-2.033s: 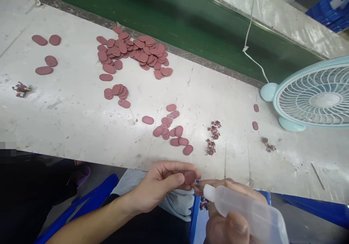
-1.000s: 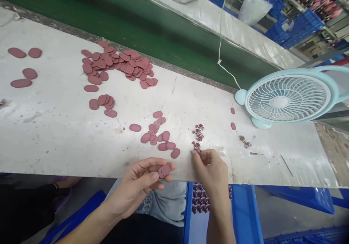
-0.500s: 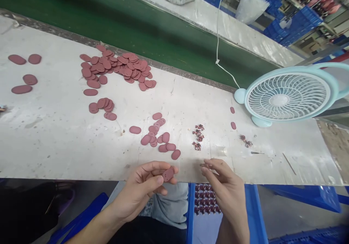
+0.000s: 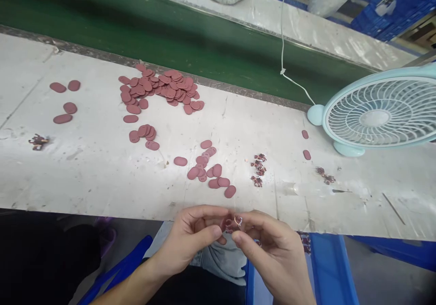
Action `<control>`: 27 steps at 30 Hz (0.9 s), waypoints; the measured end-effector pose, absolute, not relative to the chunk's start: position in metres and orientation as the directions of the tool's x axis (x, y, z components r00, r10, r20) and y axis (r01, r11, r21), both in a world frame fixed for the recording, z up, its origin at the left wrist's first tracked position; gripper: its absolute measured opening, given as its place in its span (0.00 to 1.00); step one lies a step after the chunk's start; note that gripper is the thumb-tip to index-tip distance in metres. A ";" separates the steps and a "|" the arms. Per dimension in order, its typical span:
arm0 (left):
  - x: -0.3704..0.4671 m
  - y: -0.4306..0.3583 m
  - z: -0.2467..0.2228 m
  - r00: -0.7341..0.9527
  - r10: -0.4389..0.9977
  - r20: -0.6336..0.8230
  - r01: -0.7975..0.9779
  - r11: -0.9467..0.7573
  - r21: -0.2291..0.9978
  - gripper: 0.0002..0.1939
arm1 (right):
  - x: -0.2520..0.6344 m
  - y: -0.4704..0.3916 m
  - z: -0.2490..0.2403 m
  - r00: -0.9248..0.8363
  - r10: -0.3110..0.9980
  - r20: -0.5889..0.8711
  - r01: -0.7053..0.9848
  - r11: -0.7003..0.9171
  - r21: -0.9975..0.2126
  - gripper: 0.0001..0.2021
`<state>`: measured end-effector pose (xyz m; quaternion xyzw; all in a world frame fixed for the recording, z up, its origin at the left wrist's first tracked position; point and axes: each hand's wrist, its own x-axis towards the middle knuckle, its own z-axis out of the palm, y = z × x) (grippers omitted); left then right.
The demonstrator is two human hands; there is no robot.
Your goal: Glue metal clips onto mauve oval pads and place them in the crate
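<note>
Over the table's front edge, my left hand (image 4: 189, 239) pinches a maroon oval disc (image 4: 224, 225), which shows only in part between the fingers. My right hand (image 4: 274, 243) is closed on a small dark-red figure-like part with a pale curved edge (image 4: 238, 221), held right against the disc. Whether the two pieces are joined cannot be made out. Just beyond my hands lies a loose group of maroon oval discs (image 4: 201, 161). A short row of small dark-red parts (image 4: 258, 165) sits to its right.
A large heap of discs (image 4: 166, 87) lies at the table's back. On the right stands a light-blue fan (image 4: 374, 116) with a white cord (image 4: 296, 84). A thin stick (image 4: 393, 208) lies near the front edge. Below is a blue tray (image 4: 332, 264) of small parts.
My two hands have come together, bringing the small part from the right hand up to the disc in the left. The camera view has shifted a little to the left.
</note>
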<state>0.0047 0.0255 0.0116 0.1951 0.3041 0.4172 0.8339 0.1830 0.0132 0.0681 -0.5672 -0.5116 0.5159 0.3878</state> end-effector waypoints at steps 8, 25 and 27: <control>0.006 0.026 0.011 0.452 0.819 -0.355 -0.560 0.570 0.601 0.12 | 0.181 0.014 0.068 -0.033 0.975 -0.219 0.159 -0.212 -0.964 0.10; 0.009 0.029 0.018 0.422 0.872 -0.248 -0.611 0.476 0.633 0.06 | 0.180 0.011 0.059 -0.031 0.958 -0.286 0.032 -0.285 -0.958 0.07; 0.009 0.030 0.020 0.415 0.875 -0.250 -0.606 0.471 0.641 0.06 | 0.179 0.011 0.058 -0.032 0.961 -0.276 0.019 -0.275 -0.961 0.07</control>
